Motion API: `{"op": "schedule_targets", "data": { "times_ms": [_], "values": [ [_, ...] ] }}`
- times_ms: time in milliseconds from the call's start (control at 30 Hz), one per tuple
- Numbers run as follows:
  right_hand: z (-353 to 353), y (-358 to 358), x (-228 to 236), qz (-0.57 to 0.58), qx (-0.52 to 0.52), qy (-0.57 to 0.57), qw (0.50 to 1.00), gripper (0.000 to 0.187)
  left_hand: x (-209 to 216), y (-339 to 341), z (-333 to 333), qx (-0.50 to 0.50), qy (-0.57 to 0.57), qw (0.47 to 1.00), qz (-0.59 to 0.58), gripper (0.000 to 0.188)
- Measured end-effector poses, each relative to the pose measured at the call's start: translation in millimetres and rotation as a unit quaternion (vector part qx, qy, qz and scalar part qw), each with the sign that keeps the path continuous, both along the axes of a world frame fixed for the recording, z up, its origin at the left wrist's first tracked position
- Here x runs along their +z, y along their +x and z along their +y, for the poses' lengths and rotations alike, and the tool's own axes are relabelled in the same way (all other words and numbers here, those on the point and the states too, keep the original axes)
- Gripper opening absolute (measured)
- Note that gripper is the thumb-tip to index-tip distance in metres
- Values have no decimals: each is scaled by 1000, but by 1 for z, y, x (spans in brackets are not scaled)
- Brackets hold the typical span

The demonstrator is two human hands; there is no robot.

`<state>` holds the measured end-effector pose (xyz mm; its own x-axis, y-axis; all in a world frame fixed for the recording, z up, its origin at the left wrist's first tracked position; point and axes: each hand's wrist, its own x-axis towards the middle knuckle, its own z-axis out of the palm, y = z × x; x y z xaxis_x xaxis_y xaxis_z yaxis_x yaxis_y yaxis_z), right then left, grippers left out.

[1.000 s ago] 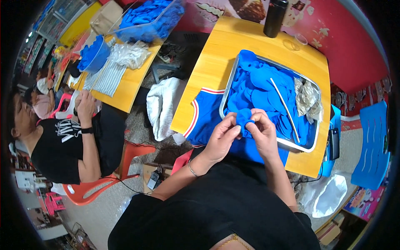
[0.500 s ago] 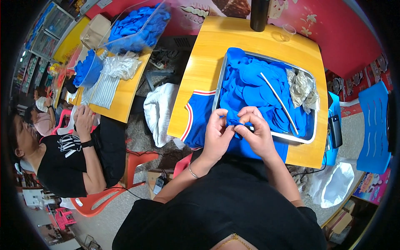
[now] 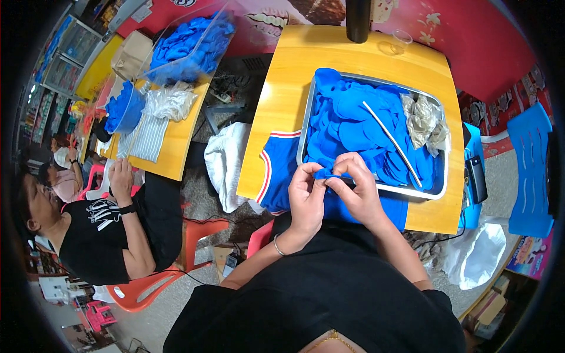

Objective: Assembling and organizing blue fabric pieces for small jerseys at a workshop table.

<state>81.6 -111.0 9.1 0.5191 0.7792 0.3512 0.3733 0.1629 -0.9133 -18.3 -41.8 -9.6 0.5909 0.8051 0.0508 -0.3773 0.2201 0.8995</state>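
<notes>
My left hand (image 3: 306, 199) and my right hand (image 3: 359, 191) meet at the near edge of a metal tray (image 3: 305, 120). Both are closed, with fingertips pinching a small folded piece of blue fabric (image 3: 325, 174). The fingers hide part of it. A heap of flat, rounded blue fabric pieces (image 3: 356, 120) fills the tray beyond my hands. Across the heap lies a thin white stick (image 3: 391, 143), and a crumpled clear plastic bag (image 3: 419, 120) sits at its right side. Blue cloth with red and white trim (image 3: 280, 167) is spread on the table, running under the tray.
A dark bottle (image 3: 358, 23) and a clear cup (image 3: 401, 40) stand at the table's far edge. Left, a person in black (image 3: 97, 241) sits by another table holding a clear bin (image 3: 220, 50) and a blue basket (image 3: 130, 117). A blue chair (image 3: 529, 176) is at right.
The blue fabric between my fingertips has gone from a bunched lump to a smaller, flatter fold. My hands stay close together, and the whole view has shifted slightly.
</notes>
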Motion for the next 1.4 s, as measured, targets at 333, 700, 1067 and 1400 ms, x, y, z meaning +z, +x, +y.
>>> {"op": "schedule_targets", "data": {
  "times_ms": [333,700,1067,1400],
  "values": [
    [-3,10,5,116,44,-7,992,14,-4,-17,25,-303,-206,923,-119,19],
    [-2,18,11,45,117,-24,992,15,10,-19,53,-432,7,902,-9,16],
    [-7,26,9,221,142,-102,960,18,-3,-16,23,-302,-182,935,-41,22],
    [-14,26,3,251,170,-100,948,17,0,-15,36,-401,-92,909,74,22]
  ]
}}
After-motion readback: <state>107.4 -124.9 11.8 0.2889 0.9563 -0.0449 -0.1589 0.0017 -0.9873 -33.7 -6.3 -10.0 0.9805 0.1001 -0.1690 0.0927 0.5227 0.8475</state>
